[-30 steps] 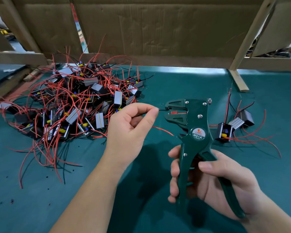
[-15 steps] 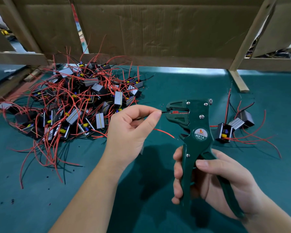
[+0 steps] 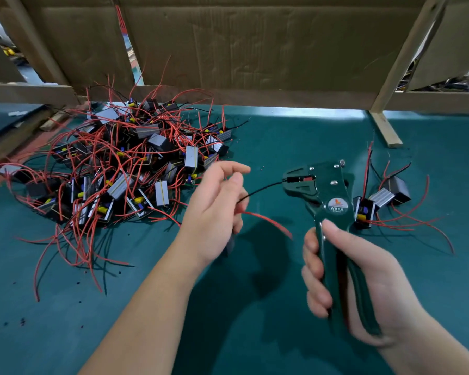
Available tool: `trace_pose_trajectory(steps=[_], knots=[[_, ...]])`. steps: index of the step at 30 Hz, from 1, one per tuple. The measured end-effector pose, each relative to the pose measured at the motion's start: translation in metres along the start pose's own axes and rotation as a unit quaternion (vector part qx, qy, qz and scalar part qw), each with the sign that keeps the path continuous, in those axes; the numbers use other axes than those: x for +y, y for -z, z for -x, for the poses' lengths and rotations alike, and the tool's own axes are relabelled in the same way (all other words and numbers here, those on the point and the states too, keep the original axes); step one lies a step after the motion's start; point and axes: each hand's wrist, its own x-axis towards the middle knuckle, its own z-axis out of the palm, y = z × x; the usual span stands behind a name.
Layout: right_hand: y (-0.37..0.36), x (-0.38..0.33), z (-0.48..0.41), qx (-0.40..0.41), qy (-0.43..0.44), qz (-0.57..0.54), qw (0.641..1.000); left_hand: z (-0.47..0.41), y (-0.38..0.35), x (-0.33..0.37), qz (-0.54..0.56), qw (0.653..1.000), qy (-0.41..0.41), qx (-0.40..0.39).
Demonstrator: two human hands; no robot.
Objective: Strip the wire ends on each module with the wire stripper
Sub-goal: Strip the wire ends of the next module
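Note:
My right hand (image 3: 363,280) grips the handles of the green wire stripper (image 3: 333,190), squeezed close together. The end of a thin black wire (image 3: 260,189) sits in the jaws at the stripper's left. That wire runs left into my left hand (image 3: 214,212). The lower fingers of that hand curl round a module that is almost wholly hidden in the palm, while the index finger and thumb are loosely extended. A red wire (image 3: 268,220) from the same module droops to the right below the hand.
A big tangled pile of modules (image 3: 119,163) with red and black wires fills the left of the green mat (image 3: 282,131). A few modules (image 3: 377,204) lie right of the stripper. Cardboard and wooden slats (image 3: 385,128) wall the back.
My left hand has drawn back to the left, away from the jaws, and its fingertip pinch has loosened. A longer stretch of black wire shows. My right hand has squeezed the handles together.

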Motion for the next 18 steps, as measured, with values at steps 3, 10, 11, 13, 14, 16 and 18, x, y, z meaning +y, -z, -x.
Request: trace_pose_trajectory(steps=[3, 10, 11, 13, 14, 16, 18], knots=[[0.004, -0.001, -0.008, -0.015, 0.031, -0.035, 0.999, 0.003, -0.007, -0.002, -0.042, 0.999, 0.013, -0.014], [0.003, 0.004, -0.005, -0.096, 0.050, 0.020, 0.994, 0.003, -0.017, 0.011, 0.235, 0.968, 0.083, 0.023], [0.001, 0.005, -0.003, -0.122, 0.031, 0.042, 0.991, 0.005, -0.020, 0.012, 0.266, 0.959, 0.096, 0.019], [-0.002, 0.008, 0.001, -0.172, -0.008, 0.087, 0.981, 0.008, -0.024, 0.011, 0.273, 0.953, 0.134, 0.006], [-0.002, 0.010, 0.003, -0.181, -0.019, 0.105, 0.978, 0.009, -0.026, 0.010, 0.269, 0.951, 0.151, -0.004], [-0.003, 0.011, 0.004, -0.165, -0.022, 0.115, 0.979, 0.008, -0.026, 0.008, 0.249, 0.959, 0.136, 0.001], [-0.002, 0.009, 0.000, -0.112, -0.001, 0.077, 0.991, 0.004, -0.016, 0.003, 0.081, 0.995, 0.019, 0.054]])
